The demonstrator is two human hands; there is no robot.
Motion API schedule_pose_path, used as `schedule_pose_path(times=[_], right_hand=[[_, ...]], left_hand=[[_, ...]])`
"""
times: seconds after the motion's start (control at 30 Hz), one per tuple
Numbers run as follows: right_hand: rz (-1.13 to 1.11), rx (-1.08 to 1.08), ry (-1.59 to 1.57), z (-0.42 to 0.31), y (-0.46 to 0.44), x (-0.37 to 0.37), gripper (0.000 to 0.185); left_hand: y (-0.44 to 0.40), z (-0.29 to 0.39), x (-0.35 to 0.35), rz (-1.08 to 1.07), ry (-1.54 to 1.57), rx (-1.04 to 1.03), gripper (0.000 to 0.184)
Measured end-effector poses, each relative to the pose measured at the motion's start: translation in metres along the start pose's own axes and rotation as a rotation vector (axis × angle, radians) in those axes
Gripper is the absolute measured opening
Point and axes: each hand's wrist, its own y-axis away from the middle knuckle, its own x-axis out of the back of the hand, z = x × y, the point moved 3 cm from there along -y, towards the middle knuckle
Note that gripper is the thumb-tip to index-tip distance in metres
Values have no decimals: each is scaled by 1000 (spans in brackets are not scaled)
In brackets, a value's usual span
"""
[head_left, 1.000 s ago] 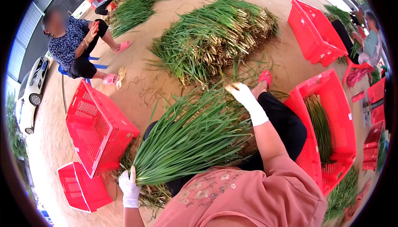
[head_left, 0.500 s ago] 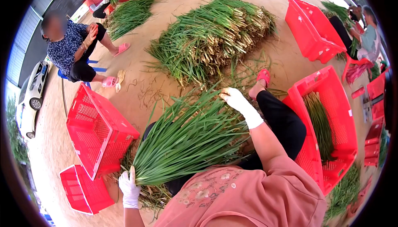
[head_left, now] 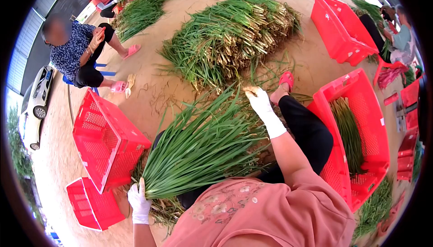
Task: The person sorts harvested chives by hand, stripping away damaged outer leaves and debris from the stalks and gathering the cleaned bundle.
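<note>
A wide fan of long, flat green garlic chives (head_left: pixel 198 150) lies across my lap, its leaf tips spread toward the far right. My left hand (head_left: pixel 140 200), in a white glove, grips the bunch at its gathered end. Beyond the leaf tips is my right hand (head_left: pixel 259 102), also gloved in white. Its stained fingertips are pinched together, and what is between them, if anything, is too small to make out. Loose leaves lie on the ground around my legs.
A large heap of chives (head_left: pixel 234 39) lies ahead. A red crate (head_left: pixel 106 143) stands left, with another red crate (head_left: pixel 94 206) nearer. On my right, a red crate (head_left: pixel 372 134) holds chives. A person (head_left: pixel 81 53) sits at left; others work farther back.
My right hand has shifted slightly down and left, its fingers now pointing more to the left. My left hand keeps its hold on the chives. The view has moved a little.
</note>
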Motion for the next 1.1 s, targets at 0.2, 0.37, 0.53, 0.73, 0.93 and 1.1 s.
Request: schedule_pose_path(times=[0.2, 0.37, 0.53, 0.73, 0.93, 1.1], right_hand=[[-202, 157, 277, -15, -3, -13, 18], [-235, 151, 472, -10, 0, -24, 14], [17, 79, 229, 4, 3, -17, 16], [-45, -298, -327, -38, 19, 39, 21], [-561, -132, -36, -77, 59, 49, 23], [-618, -159, 92, -91, 70, 26, 20]], left_hand=[[-2, 0, -2, -6, 1, 1, 86], [-4, 3, 0, 19, 8, -10, 85], [-3, 3, -3, 3, 8, 10, 84], [6, 13, -7, 27, 51, 99, 81], [13, 21, -6, 23, 77, 161, 83], [11, 23, -4, 46, 65, 149, 83]])
